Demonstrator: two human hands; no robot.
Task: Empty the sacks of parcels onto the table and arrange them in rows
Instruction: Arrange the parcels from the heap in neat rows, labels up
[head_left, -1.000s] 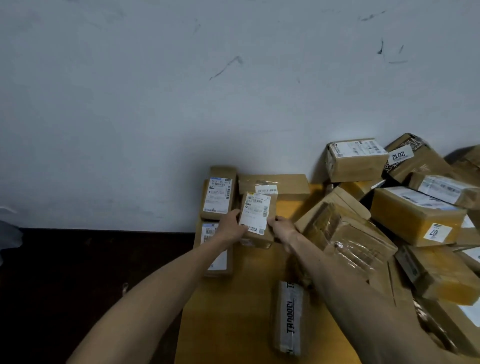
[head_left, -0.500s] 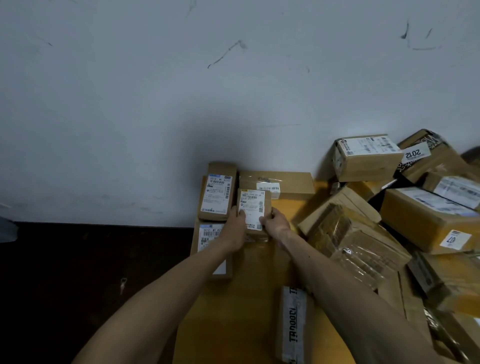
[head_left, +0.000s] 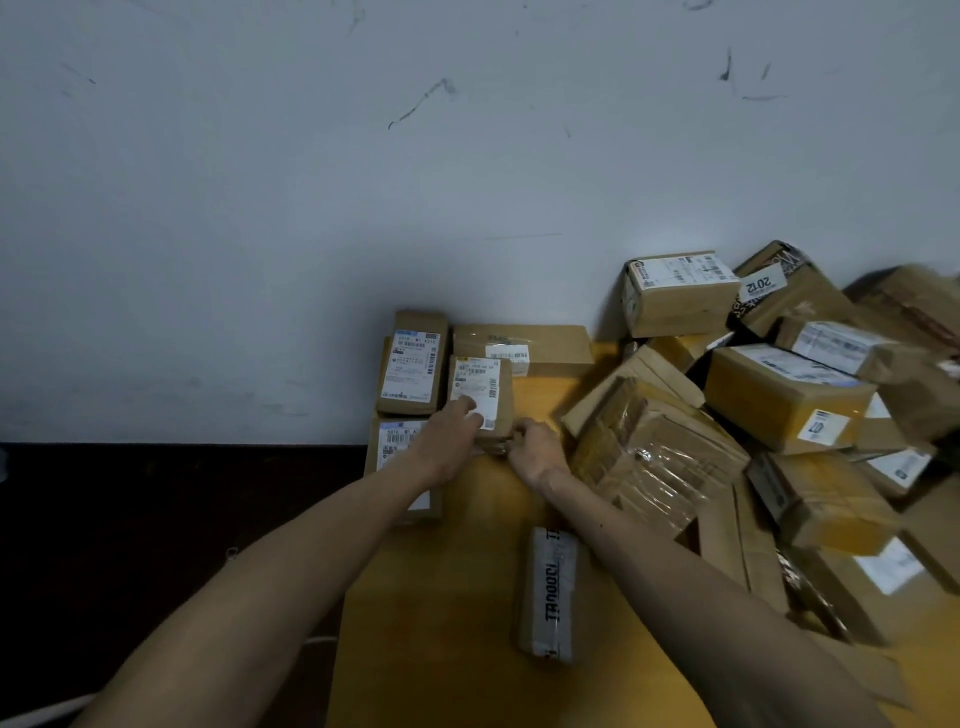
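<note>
A small brown labelled parcel (head_left: 480, 387) lies on the yellow table (head_left: 467, 597) near the wall. My left hand (head_left: 449, 439) rests on its near left part, fingers over the label. My right hand (head_left: 535, 449) touches its near right corner. A labelled parcel (head_left: 413, 366) lies just to its left, with another labelled parcel (head_left: 395, 449) in front of that one, partly under my left forearm. A flat parcel (head_left: 524, 343) lies behind it against the wall. No sack is in view.
A loose heap of cardboard parcels (head_left: 779, 405) fills the table's right side up to the wall. A long taped parcel (head_left: 550, 592) lies between my forearms. The table's left edge drops to a dark floor (head_left: 156, 519).
The small parcel went from tilted up in both hands to lying flat near the wall beside the left parcel. Both hands followed it forward.
</note>
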